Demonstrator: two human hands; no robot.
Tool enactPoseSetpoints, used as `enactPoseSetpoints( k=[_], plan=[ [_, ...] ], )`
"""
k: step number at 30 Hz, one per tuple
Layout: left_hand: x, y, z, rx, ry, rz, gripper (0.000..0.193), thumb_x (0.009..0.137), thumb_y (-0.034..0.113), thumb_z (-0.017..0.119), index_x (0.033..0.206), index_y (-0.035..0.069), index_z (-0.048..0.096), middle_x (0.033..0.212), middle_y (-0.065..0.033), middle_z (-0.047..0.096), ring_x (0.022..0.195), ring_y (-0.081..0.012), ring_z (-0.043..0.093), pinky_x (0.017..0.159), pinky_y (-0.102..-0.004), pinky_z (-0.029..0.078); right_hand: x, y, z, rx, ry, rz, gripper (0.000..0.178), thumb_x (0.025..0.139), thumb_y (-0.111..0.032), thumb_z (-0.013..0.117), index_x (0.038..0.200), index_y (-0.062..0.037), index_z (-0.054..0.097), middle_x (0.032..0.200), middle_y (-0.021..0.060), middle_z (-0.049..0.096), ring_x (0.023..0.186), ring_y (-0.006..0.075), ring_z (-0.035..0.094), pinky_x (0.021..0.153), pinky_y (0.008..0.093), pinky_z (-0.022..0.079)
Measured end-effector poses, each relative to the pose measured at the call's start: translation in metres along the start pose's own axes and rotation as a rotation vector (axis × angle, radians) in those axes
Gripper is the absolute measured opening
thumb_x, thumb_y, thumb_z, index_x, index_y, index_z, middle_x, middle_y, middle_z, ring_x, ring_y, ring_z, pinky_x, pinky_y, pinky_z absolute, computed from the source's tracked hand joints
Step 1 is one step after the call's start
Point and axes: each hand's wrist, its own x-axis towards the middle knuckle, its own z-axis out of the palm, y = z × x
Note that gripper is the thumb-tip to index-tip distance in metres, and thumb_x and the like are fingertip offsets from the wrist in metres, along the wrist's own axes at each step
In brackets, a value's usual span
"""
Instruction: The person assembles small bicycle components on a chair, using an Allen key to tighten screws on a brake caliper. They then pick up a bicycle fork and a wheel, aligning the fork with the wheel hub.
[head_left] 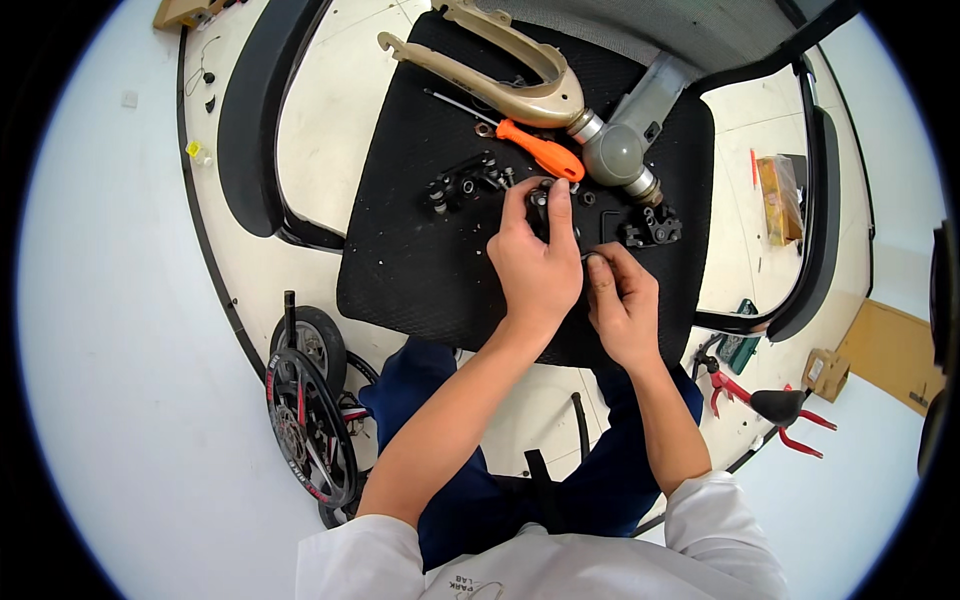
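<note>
My left hand (pixel 538 270) is closed around a small black metal part (pixel 540 205), thumb on one side and fingers on the other; much of the part is hidden. Close by, my right hand (pixel 625 300) pinches a thin dark piece (pixel 588 256), too covered by the fingertips to name. Above my left hand lies a screwdriver (pixel 540 150) with an orange handle. A black metal assembly with bolts (pixel 468 185) rests to the left, and another black metal part (pixel 655 228) to the right. Between that part and my hands is a small L-shaped hex key (pixel 606 222).
A beige bicycle fork (pixel 510 90) with a grey rounded joint (pixel 615 155) lies across the black chair seat (pixel 400 265). Armrests (pixel 250 120) flank the seat. Wheels (pixel 312 425) stand at the lower left; a red frame piece (pixel 735 385) and a cardboard box (pixel 827 373) are at right.
</note>
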Motion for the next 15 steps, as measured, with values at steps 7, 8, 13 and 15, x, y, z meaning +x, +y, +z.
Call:
enactPoseSetpoints(
  k=[7,8,13,15],
  plan=[
    [-0.003,-0.01,0.005,0.164,-0.064,0.206,0.023,0.091,0.015,0.065,0.104,-0.004,0.06,0.077,-0.017,0.068,0.069,-0.0267,0.07,0.062,-0.0332,0.052,-0.005,-0.004,-0.008,0.435,-0.116,0.368,0.019,0.102,-0.021,0.05,0.09,-0.0068,0.053,0.055,-0.0057,0.036,0.042,0.003,0.03,0.038,0.0225,0.022],
    [-0.005,-0.012,0.005,0.164,-0.083,0.233,0.024,0.091,0.014,0.065,0.104,-0.004,0.059,0.077,-0.0164,0.068,0.068,-0.025,0.07,0.061,-0.0325,0.052,-0.006,-0.005,-0.012,0.513,-0.141,0.428,0.019,0.102,-0.021,0.05,0.089,-0.0073,0.052,0.055,-0.0058,0.034,0.041,0.003,0.028,0.037,0.0227,0.02],
    [-0.008,-0.013,0.003,0.087,-0.152,0.237,0.026,0.092,0.014,0.064,0.107,-0.005,0.057,0.075,-0.0146,0.067,0.066,-0.0209,0.068,0.059,-0.0305,0.051,-0.006,-0.022,-0.026,0.523,-0.214,0.581,0.022,0.104,-0.024,0.046,0.088,-0.0093,0.048,0.057,-0.0056,0.03,0.041,0.0038,0.02,0.037,0.0235,0.015],
    [-0.004,-0.007,-0.002,0.026,-0.198,0.17,0.026,0.093,0.016,0.063,0.107,-0.005,0.058,0.074,-0.0132,0.066,0.064,-0.0184,0.066,0.058,-0.0296,0.05,-0.007,-0.031,-0.026,0.466,-0.232,0.513,0.022,0.104,-0.024,0.046,0.088,-0.0094,0.048,0.057,-0.0056,0.03,0.041,0.0039,0.021,0.037,0.0235,0.015]
  ],
)
